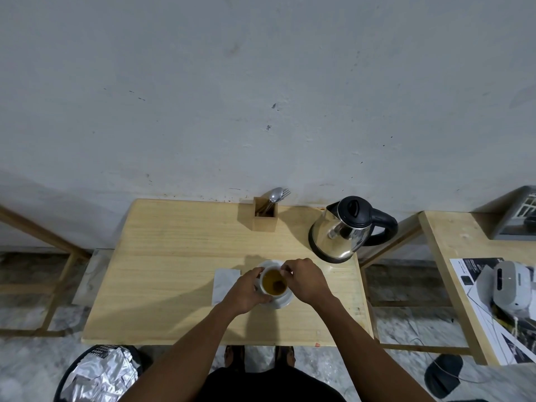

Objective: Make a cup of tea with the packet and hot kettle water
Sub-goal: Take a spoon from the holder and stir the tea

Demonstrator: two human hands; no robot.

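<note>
Table (pixel 162 265) left half bare; cup (pixel 274 282) mid-front.

My one head-worn wide-angle view, looking forward and steeply down, table (pixel 179 256) close below, wall (pixel 261 82) behind

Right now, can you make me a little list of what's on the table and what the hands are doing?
cup: white cup full of brown tea, with a tea bag in it
saucer: white saucer under the cup
left hand: left hand holds the cup's side
right hand: right hand pinches something small at the cup's rim
kettle: steel kettle, lid shut, behind and to the right of the cup
spoon holder: wooden box with a spoon and fork
napkin: white square left of the cup
</note>
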